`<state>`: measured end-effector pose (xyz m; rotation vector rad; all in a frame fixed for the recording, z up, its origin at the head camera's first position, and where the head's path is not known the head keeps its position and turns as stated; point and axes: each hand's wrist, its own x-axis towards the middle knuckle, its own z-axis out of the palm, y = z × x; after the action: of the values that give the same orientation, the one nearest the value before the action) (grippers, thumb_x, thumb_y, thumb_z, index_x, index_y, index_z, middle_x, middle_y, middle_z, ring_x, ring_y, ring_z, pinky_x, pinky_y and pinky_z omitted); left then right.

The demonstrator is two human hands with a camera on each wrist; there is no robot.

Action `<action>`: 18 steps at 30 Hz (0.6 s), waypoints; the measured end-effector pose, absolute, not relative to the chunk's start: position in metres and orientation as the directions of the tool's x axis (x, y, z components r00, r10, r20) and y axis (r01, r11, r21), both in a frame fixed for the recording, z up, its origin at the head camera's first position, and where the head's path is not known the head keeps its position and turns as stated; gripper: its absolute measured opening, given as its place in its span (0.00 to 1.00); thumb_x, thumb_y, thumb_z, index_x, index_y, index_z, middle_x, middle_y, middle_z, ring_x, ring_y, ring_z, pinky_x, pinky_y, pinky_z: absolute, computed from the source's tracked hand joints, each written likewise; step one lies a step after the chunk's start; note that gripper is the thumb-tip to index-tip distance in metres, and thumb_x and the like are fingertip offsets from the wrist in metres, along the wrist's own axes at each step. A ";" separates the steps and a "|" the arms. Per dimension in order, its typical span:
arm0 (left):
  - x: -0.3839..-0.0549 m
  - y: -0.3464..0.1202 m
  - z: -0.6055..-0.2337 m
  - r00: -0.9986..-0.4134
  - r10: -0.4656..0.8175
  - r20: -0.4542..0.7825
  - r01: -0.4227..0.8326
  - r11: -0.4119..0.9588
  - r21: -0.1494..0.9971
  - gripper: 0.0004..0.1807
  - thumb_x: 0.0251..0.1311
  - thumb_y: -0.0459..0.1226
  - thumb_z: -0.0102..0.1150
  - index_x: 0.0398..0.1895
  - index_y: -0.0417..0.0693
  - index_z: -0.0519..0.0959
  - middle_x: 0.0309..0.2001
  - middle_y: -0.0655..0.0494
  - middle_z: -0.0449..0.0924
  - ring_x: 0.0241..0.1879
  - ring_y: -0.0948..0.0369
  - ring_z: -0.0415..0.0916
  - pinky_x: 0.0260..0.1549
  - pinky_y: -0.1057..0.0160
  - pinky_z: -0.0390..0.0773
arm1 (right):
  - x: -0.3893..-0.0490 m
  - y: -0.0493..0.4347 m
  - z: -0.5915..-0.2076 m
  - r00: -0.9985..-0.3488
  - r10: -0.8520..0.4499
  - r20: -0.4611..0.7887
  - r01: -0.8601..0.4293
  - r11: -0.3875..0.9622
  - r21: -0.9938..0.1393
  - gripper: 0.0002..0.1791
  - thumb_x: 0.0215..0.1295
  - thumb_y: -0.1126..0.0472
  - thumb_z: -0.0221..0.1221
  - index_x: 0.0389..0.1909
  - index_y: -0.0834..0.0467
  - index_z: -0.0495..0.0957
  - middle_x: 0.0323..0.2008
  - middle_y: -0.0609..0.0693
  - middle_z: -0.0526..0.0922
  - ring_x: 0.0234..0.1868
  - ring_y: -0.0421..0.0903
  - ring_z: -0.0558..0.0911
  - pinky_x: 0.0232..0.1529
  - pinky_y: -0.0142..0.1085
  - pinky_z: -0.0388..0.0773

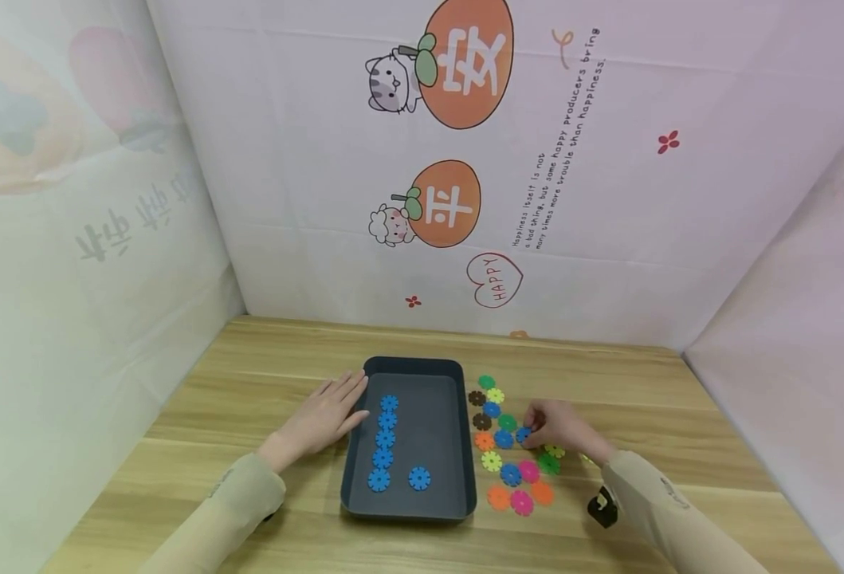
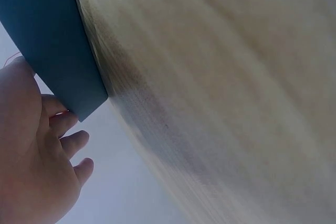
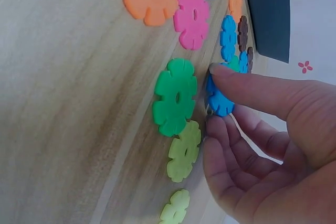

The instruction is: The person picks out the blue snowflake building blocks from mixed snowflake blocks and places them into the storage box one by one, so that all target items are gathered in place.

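Observation:
My left hand (image 1: 321,416) rests against the left wall of a dark grey rectangular tray (image 1: 446,391), its fingers extended. In the left wrist view, its fingers (image 2: 73,142) touch the tray's outer side (image 2: 58,40). Inside the tray, a column of several blue notched snowflake discs (image 1: 385,438) runs along the left, with one more blue disc (image 1: 419,478) lying at the lower right. To the tray's right, my right hand (image 1: 561,424) pinches a blue snowflake disc (image 3: 220,100) between thumb and fingers, low over the table. Part of that disc is hidden by the thumb.
Loose discs lie right of the tray: green (image 1: 549,464), yellow (image 1: 491,461), orange (image 1: 499,497), pink (image 1: 522,503), brown (image 1: 482,422) and blue (image 1: 511,475). A dark object (image 1: 602,508) sits by the right sleeve. Printed cloth walls (image 1: 321,239) enclose the wooden table (image 1: 285,351).

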<state>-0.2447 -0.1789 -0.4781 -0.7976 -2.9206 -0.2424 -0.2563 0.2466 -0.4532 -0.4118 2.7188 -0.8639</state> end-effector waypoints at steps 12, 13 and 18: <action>-0.243 -0.178 -0.476 -0.858 0.494 0.141 0.511 0.849 0.135 0.35 0.75 0.53 0.44 0.77 0.42 0.57 0.78 0.46 0.54 0.77 0.46 0.55 0.73 0.41 0.59 | -0.254 0.251 -0.448 -0.909 -0.390 -0.148 -0.220 0.750 -0.623 0.06 0.57 0.70 0.65 0.33 0.66 0.77 0.30 0.53 0.81 0.30 0.43 0.75 0.30 0.33 0.75; -0.243 -0.178 -0.476 -0.857 0.495 0.143 0.512 0.848 0.135 0.35 0.75 0.52 0.44 0.77 0.42 0.57 0.78 0.45 0.55 0.77 0.45 0.55 0.73 0.41 0.59 | -0.254 0.251 -0.447 -0.907 -0.394 -0.150 -0.222 0.749 -0.625 0.05 0.58 0.71 0.64 0.33 0.66 0.77 0.30 0.53 0.81 0.30 0.43 0.75 0.30 0.32 0.75; -0.243 -0.179 -0.477 -0.856 0.497 0.143 0.514 0.848 0.126 0.35 0.75 0.52 0.44 0.77 0.41 0.57 0.78 0.44 0.55 0.77 0.45 0.55 0.73 0.40 0.59 | -0.253 0.251 -0.446 -0.901 -0.406 -0.154 -0.228 0.744 -0.628 0.03 0.60 0.70 0.62 0.33 0.66 0.78 0.30 0.53 0.81 0.30 0.43 0.75 0.29 0.32 0.75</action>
<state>-0.2429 -0.1790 -0.4770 -0.8013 -2.9191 -0.2435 -0.2534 0.2509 -0.4461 -0.4954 2.6641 -0.9060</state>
